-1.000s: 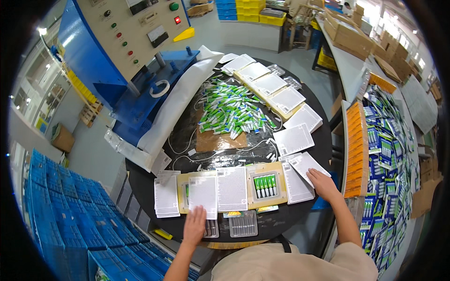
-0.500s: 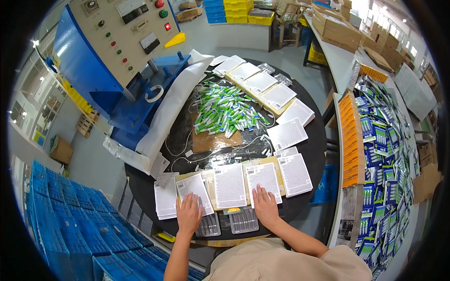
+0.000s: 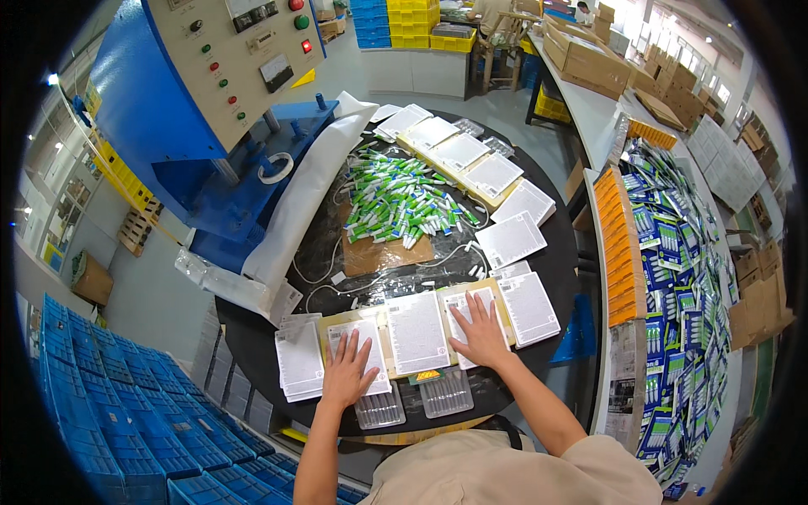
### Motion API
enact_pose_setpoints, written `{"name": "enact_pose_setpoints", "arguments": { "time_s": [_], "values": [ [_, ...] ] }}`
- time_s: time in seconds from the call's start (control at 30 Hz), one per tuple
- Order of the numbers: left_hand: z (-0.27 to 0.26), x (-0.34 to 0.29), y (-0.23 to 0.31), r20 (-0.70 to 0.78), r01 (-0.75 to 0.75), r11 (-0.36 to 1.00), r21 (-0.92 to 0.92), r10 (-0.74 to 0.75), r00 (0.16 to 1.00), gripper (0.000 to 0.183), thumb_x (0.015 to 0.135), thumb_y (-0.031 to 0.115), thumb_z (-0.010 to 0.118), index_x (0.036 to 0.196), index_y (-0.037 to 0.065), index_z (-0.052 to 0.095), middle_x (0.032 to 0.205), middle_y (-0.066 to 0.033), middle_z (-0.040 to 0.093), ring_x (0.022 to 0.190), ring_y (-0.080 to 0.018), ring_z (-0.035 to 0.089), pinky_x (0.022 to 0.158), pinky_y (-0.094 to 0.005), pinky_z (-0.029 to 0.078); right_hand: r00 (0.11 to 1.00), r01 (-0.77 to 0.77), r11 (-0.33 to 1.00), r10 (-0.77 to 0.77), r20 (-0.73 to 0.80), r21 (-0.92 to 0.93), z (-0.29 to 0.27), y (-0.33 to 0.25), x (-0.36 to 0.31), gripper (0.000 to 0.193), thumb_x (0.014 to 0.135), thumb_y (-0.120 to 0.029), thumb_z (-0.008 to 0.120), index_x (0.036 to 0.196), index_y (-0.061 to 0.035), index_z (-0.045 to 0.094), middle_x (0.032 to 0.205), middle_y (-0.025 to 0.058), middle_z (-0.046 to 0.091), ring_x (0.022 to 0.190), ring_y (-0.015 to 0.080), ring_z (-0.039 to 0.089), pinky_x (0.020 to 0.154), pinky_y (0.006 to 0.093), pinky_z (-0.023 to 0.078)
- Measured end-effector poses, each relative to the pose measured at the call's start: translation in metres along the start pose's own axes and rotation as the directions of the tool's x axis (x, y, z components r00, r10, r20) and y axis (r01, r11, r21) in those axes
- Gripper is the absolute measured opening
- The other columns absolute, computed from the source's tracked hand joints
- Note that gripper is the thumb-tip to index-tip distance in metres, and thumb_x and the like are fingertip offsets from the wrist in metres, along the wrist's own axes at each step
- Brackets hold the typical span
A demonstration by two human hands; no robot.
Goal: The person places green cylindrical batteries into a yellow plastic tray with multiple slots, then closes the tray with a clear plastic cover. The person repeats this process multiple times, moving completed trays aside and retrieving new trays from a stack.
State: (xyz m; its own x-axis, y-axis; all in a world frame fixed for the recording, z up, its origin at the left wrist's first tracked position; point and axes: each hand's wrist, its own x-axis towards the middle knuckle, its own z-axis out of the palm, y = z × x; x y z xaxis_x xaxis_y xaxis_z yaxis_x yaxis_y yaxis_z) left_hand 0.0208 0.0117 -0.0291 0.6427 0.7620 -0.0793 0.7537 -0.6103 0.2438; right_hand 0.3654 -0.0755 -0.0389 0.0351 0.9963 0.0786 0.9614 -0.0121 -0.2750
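Observation:
My left hand [image 3: 348,370] lies open, fingers spread, on a white printed backing card [image 3: 370,329] at the near side of a round black table. To its right, my right hand [image 3: 479,330] rests flat, fingers apart, on a similar card [image 3: 457,300]. Between the hands is another white card [image 3: 417,332], untouched. These cards lie over a pale yellow tray [image 3: 341,319]. Left of my left hand sits a stack of cards [image 3: 299,362]; right of my right hand lies another card [image 3: 528,309]. Two clear blister shells [image 3: 446,394] poke out in front.
A pile of small green-and-white tubes [image 3: 396,198] lies mid-table. Beyond it is a second yellow tray [image 3: 497,200] with cards. A blue press machine [image 3: 244,198] stands at left, above blue crates [image 3: 109,404]. On the right, an orange-edged bin [image 3: 621,244] holds packaged goods [image 3: 673,337].
My right hand has slid away from me, farther onto its card, with fingers spread wider. My left hand has shifted slightly right, and the card under it lies straighter. The view has shifted a little.

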Motion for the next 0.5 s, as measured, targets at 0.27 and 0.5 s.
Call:
{"name": "enact_pose_setpoints", "arguments": {
  "time_s": [0.27,0.5],
  "values": [
    [0.006,0.011,0.0,-0.031,0.021,1.0,0.019,-0.02,0.999,0.066,0.099,0.053,0.051,0.156,0.021,0.041,0.167,-0.0129,0.026,0.155,-0.0367,0.019,0.122,-0.0639,0.008,0.983,-0.055,0.998,0.047,-0.18,-0.04,0.001,-0.019,0.011,0.064,0.096,-0.044,0.062,0.15,-0.0126,0.048,0.157,0.025,0.036,0.149,0.0421,0.028,0.122,0.062,0.014],
    [0.003,0.011,0.005,-0.069,0.029,1.0,0.011,-0.028,0.997,0.065,0.097,0.051,0.057,0.153,0.02,0.045,0.165,-0.0127,0.029,0.154,-0.0374,0.021,0.122,-0.0637,0.011,0.984,0.172,0.984,-0.169,-0.06,0.047,0.01,-0.082,0.06,0.067,0.094,-0.05,0.063,0.152,-0.0199,0.047,0.161,0.0247,0.03,0.152,0.0439,0.022,0.121,0.0644,0.015]
  ]
}}
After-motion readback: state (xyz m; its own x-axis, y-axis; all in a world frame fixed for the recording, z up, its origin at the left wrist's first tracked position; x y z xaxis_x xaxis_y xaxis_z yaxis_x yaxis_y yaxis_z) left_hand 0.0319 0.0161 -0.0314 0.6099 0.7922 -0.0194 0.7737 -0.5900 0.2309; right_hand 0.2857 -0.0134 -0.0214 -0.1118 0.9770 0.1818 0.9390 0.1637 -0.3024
